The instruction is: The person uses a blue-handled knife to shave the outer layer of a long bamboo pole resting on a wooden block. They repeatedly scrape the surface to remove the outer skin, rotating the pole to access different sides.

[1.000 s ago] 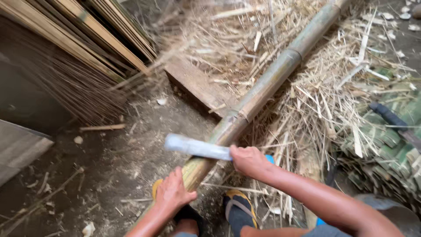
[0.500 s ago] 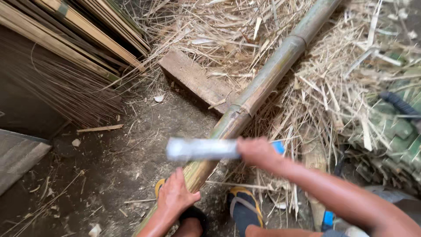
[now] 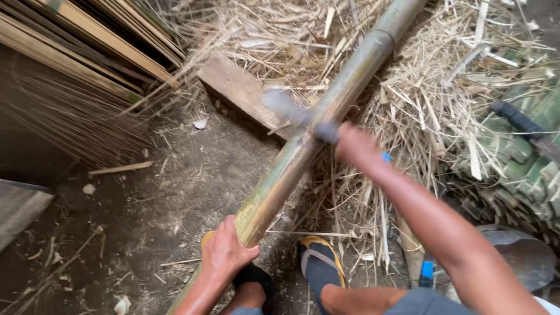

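the right hand is closed around the handle of a blade; the blade is motion-blurred, so its edge and exact form cannot be told. from this grip the blade runs up and to the left, and it crosses the pole at or just above the pole's surface; whether it touches cannot be told.

the left hand is wrapped around the near end of the pole, fingers curled over its top, pressing it down.

the pole is a long green-brown bamboo stem. its long axis runs from the lower left, at the left hand, to the upper right, out of the frame. a node ring shows far up the stem. the blade's axis lies nearly square to the pole's axis. the crossing point lies up the stem from the left hand, well apart from it, and just beside the right hand; the right hand is the nearer.

the pole rests over a board and dry straw on the dirt floor. a sandalled foot stands just right of the pole's near end. split strips are stacked at upper left.
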